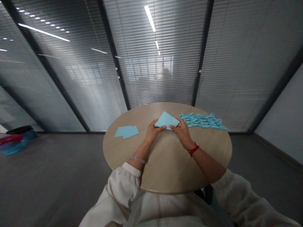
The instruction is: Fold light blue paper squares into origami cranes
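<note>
Item one: a flat, angular sheet of light-blue paper (167, 119), held above the table's far half, one corner toward twelve o'clock. Whether it is single or folded cannot be told.

Item two: left hand (152, 130), at the sheet's eight o'clock corner. Thumb and fingers clamped on the sheet; thumb along the near edge, pointing to three, the other fingers at the left corner and partly hidden. Wrist bears a pale translucent bangle (137, 159).

Item three: right hand (182, 130), at the sheet's four o'clock corner. Fingers likewise pinched on the sheet; thumb at the near edge, pointing to ten, just beside the left thumb, fingertips partly hidden by the paper. Wrist bears a red cord bracelet (193, 149).

Item four: round, pale wood-grain table (170, 170).

Item five: loose flat light-blue paper pieces (126, 131), overlapping, at the table's ten o'clock, apart from the left hand.

Item six: cluster of pointed, folded blue paper figures (202, 120), in close rows at one to two o'clock, near the right hand.
</note>
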Demonstrator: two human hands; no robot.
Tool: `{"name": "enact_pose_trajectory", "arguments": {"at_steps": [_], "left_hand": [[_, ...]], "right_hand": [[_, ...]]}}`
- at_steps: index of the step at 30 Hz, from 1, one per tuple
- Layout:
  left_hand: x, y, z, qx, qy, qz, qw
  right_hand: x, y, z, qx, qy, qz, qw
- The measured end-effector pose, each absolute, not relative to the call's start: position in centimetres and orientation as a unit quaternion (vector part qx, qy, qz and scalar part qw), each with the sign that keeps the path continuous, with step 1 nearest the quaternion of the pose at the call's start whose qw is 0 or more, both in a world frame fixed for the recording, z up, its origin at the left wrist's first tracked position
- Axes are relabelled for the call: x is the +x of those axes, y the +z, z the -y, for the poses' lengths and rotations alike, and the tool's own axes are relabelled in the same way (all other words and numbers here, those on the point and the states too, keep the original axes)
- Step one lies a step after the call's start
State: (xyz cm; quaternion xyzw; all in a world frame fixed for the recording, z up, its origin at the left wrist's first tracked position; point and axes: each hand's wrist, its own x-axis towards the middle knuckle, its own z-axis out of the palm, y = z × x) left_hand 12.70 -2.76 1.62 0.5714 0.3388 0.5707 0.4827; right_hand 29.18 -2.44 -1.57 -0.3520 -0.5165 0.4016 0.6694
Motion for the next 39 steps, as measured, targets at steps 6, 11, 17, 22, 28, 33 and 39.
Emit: {"name": "enact_pose_trajectory", "arguments": {"at_steps": [6,11,17,22,28,33,39], "left_hand": [[12.7,2.0,3.0,0.565,0.584,-0.356,0.462],[12.7,2.0,3.0,0.563,0.594,-0.355,0.452],[12.7,2.3,3.2,0.57,0.6,-0.354,0.435],[12.7,2.5,3.3,0.573,0.599,-0.366,0.424],[12.6,2.3,3.0,0.576,0.601,-0.369,0.413],[12.4,2.3,2.9,0.589,0.591,-0.365,0.413],[12.4,2.3,3.0,0.573,0.575,-0.349,0.468]], "right_hand": [[29.2,-1.6,2.7,-0.36,0.402,0.543,0.644],[29.2,-1.4,2.9,-0.367,0.394,0.53,0.655],[29.2,-1.2,3.0,-0.366,0.393,0.533,0.654],[29.3,-1.1,3.1,-0.354,0.401,0.541,0.649],[29.2,-0.9,3.3,-0.367,0.414,0.542,0.632],[29.7,-0.6,3.4,-0.403,0.395,0.557,0.61],[30.0,-0.3,3.5,-0.426,0.406,0.577,0.567]]}}
